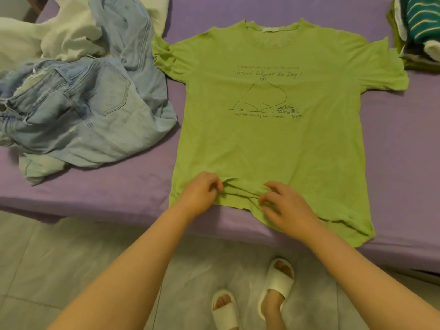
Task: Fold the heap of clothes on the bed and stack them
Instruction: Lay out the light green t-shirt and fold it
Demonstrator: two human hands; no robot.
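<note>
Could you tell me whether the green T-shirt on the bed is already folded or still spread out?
Spread out: the green T-shirt lies flat, print up, both sleeves extended, while the left hand and right hand pinch its hem.

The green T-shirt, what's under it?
Under the green T-shirt lies the purple bedsheet, showing all around it. The hem's right corner hangs over the bed's edge. Anything else beneath is covered.

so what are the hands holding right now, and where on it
Both hands, left hand and right hand, pinch the green t-shirt at its bottom hem, near the bed's edge.
</note>
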